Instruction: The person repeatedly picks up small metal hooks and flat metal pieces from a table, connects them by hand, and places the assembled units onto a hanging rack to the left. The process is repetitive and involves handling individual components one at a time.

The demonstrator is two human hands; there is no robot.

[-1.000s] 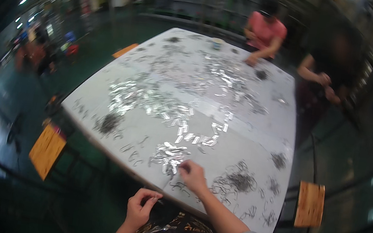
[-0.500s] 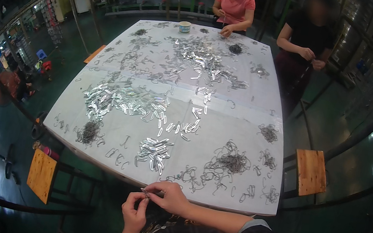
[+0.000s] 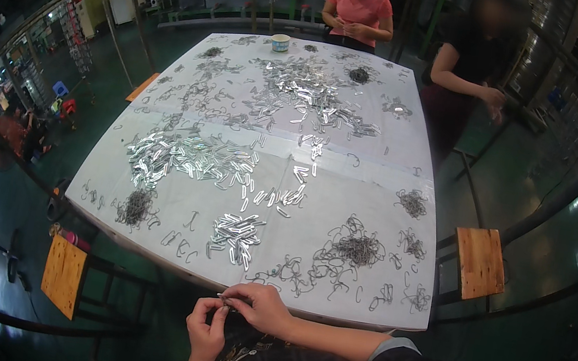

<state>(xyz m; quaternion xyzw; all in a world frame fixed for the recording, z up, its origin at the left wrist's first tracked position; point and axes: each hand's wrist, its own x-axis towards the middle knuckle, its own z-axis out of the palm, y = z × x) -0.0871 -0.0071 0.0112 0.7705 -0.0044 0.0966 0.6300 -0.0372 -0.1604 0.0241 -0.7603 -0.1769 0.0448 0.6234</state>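
Observation:
Just off the table's near edge, my left hand (image 3: 207, 326) and my right hand (image 3: 261, 308) meet, fingertips pinched together. Between them is a small metal piece (image 3: 221, 296); the fingers cover most of it, so its exact shape is hidden. On the white tabletop ahead of my hands lies a small heap of shiny flat metal strips (image 3: 236, 239). To the right of that heap spreads a tangle of thin wire hooks (image 3: 356, 250). A second dark pile of wire hooks (image 3: 137, 206) sits at the left front.
More shiny strips (image 3: 190, 157) cover the table's middle and far half. A round tub (image 3: 280, 43) stands at the far edge. Two co-workers stand beyond, one in a pink shirt (image 3: 359, 14), one in dark clothes (image 3: 465, 72). Wooden stools (image 3: 63, 276) (image 3: 480, 262) flank the table.
My hands stay pinched together in nearly the same place. The pink-shirted co-worker's hand has lifted from the table to the chest. The dark-clothed co-worker's hands have moved lower and to the right.

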